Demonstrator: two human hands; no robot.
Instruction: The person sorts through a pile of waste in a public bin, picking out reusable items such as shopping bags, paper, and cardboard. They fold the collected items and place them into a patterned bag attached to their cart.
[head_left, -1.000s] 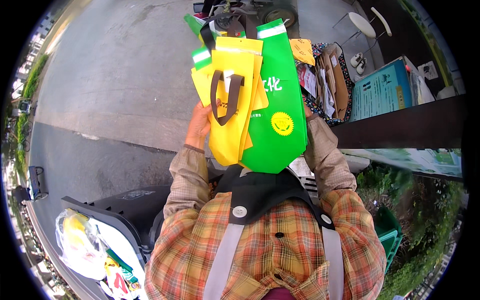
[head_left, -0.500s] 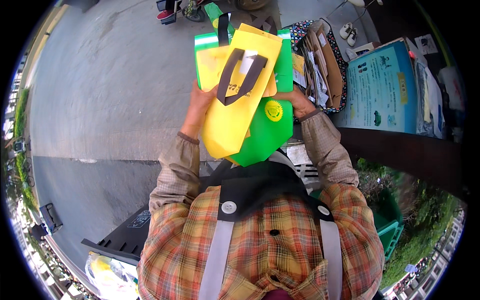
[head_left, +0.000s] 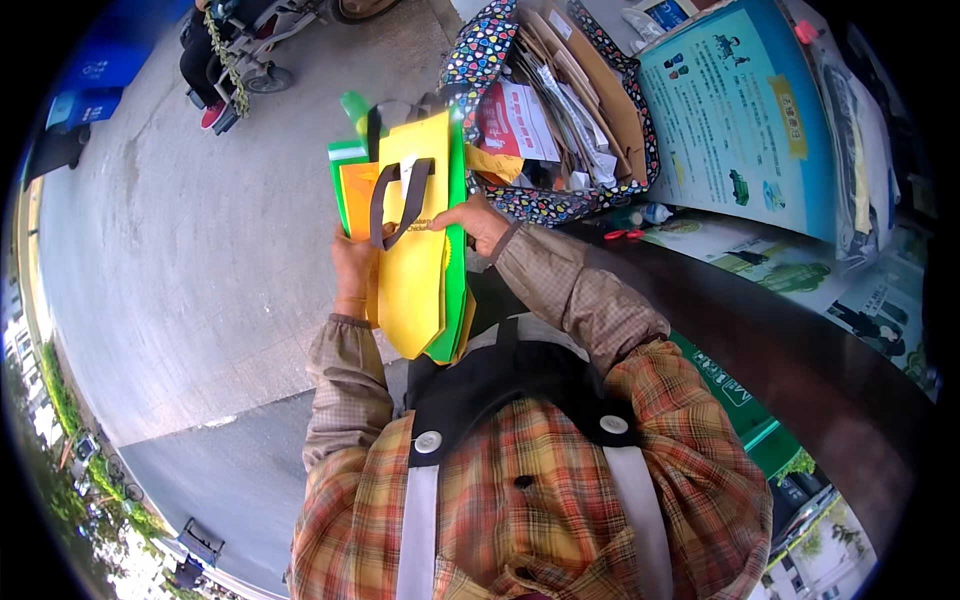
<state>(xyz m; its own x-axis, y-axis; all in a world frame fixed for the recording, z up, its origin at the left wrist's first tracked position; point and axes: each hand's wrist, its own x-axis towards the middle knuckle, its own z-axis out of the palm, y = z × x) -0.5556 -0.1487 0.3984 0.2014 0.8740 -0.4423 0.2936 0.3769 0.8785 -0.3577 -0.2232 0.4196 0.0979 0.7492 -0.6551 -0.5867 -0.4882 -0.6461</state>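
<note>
A stack of flat bags is held upright in front of my chest by both hands. Foremost is a yellow paper-like bag (head_left: 412, 300) with dark brown strap handles; behind it are green bags (head_left: 457, 290) and an orange piece on the left. My left hand (head_left: 353, 270) is closed around the stack's left edge. From the right, my right hand (head_left: 480, 224) grips the upper right edge, its thumb lying over the front of the yellow bag and its other fingers partly hidden behind the stack.
To the right stands a heart-patterned bag (head_left: 480, 55) full of cardboard and papers. Beside it leans a blue printed board (head_left: 700, 150). Red-handled scissors (head_left: 624, 234) lie on a printed surface near a dark edge. A motorbike (head_left: 268, 76) is far left; a green bin (head_left: 768, 445) stands lower right.
The view has turned to the right, bringing more of the patterned bag into sight. The stack is squared up more narrowly, and my right hand has shifted onto the yellow bag's front edge.
</note>
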